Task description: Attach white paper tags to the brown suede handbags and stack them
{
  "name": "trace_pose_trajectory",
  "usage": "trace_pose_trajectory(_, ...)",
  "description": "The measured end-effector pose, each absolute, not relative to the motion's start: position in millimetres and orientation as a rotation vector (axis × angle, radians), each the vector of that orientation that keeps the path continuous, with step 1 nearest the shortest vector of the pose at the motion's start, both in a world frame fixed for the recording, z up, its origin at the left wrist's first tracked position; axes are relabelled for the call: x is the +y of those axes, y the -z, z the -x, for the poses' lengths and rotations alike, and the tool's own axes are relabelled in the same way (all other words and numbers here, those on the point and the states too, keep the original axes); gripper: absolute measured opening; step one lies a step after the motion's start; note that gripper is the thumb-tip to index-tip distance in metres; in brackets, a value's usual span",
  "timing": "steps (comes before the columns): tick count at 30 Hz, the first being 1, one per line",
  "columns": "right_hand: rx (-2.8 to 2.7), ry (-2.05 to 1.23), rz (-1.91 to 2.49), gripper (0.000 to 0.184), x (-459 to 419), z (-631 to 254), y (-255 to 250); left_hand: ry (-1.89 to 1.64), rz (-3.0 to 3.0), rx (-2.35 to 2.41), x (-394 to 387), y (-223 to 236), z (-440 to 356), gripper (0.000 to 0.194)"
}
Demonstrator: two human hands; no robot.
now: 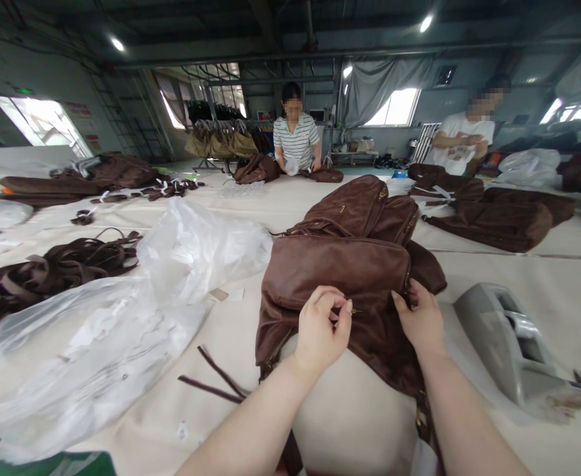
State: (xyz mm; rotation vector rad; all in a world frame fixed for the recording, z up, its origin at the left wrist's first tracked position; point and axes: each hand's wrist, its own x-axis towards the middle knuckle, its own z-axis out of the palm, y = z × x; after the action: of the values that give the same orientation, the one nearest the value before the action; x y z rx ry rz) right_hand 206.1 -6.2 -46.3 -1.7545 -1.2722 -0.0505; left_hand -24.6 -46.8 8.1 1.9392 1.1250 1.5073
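A brown leather-look bag (pixel 337 261) lies on the pale table in front of me. Over its front, my left hand (pixel 324 327) is closed in a pinch, thumb against forefinger, at a small brass-coloured zipper pull (pixel 355 311). At the bag's right edge rests my right hand (pixel 423 322), its thumb and forefinger apart and touching the brown material; its other fingers are partly hidden. Behind this bag lies another brown bag (pixel 344 210) with brass zippers. Dark straps (pixel 215 389) stick out at the lower left of the nearest bag.
Clear plastic bags (pixel 121 350) spread across the left, beside a heap of brown straps (pixel 57 271). A grey tape dispenser (pixel 511 344) stands close on the right. More brown bags (pixel 503 218) lie farther right. Two people, one in a striped shirt (pixel 297 135), stand across the table.
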Motion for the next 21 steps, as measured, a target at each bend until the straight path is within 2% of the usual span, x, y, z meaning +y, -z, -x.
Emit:
trace_pose_trajectory(8,-1.044,-0.314,1.525,0.043,0.6,-221.0,67.1,-1.497,-1.897,1.210,-40.3,-1.5,24.4,0.013)
trace_pose_trajectory(15,-0.857,-0.699,1.253,0.032,-3.7,-213.6,57.8,-1.454,-1.942,1.247,-37.6,0.5,23.6,0.015)
trace_pose_trajectory(21,-0.915,-0.690,1.210,0.027,-8.7,-204.8,49.8,-1.454,-1.925,1.211,-35.8,2.7,22.9,0.014)
